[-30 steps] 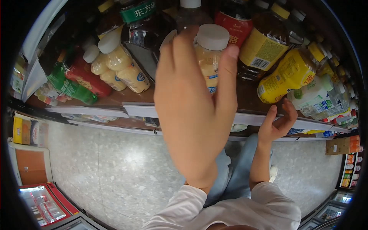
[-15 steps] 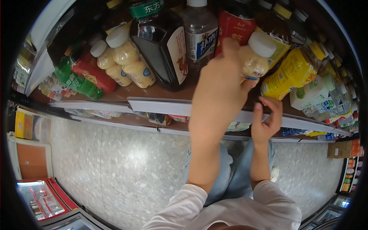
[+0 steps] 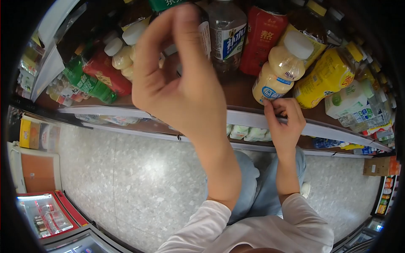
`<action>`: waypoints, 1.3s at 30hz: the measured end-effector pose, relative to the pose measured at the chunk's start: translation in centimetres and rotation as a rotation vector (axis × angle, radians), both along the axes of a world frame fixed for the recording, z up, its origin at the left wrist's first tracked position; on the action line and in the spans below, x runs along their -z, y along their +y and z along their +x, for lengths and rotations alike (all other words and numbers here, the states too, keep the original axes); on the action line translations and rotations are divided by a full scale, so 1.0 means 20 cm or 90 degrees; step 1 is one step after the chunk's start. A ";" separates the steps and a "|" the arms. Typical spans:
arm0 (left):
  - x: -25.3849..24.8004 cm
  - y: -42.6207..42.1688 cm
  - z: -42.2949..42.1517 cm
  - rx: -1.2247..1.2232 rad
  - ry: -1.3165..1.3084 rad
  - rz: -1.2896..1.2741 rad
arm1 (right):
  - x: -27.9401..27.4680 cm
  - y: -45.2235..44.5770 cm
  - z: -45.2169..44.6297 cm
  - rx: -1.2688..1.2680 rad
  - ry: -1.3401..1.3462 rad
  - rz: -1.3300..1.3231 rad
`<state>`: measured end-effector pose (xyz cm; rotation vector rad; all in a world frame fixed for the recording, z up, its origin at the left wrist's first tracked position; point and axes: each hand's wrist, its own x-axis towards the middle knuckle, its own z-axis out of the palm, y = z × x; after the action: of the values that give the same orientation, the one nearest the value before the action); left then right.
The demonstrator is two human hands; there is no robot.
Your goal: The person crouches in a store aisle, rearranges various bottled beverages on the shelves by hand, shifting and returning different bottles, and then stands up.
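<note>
My left hand (image 3: 181,80) is raised in front of the shelf. Its fingers curve loosely around a gap, with nothing visible in them. Behind it, the dark bottle with a green cap (image 3: 162,4) is mostly hidden. At the shelf's front edge stands a cream-coloured drink bottle (image 3: 276,80) with a white cap and a blue label. My right hand (image 3: 287,122) is just below that bottle, fingers loosely bent and thumb tip at its base. A yellow bottle (image 3: 325,80) leans in view to its right, and a red bottle (image 3: 262,40) stands behind.
A clear bottle (image 3: 228,40) with a blue and white label stands mid-shelf. Green and red bottles (image 3: 90,84) and other cream-coloured bottles (image 3: 122,55) are on the left. The white shelf edge (image 3: 247,117) runs across. Below it lies a speckled floor (image 3: 143,168), with a red-framed cooler (image 3: 46,215) lower left.
My left hand has let go of the cream-coloured bottle and moved left, in front of the dark bottle. The cream-coloured bottle now shows fully, with my right thumb at its base.
</note>
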<state>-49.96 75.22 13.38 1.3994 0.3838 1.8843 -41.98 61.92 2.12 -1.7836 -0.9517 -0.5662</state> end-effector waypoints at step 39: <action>0.19 0.25 -0.04 0.057 -0.088 -0.094 | -0.02 -0.03 -0.12 -0.027 -0.038 0.082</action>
<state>-50.81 80.20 9.59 1.1641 0.3775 1.8286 -44.39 61.27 2.45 -1.6364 -0.9697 -0.6424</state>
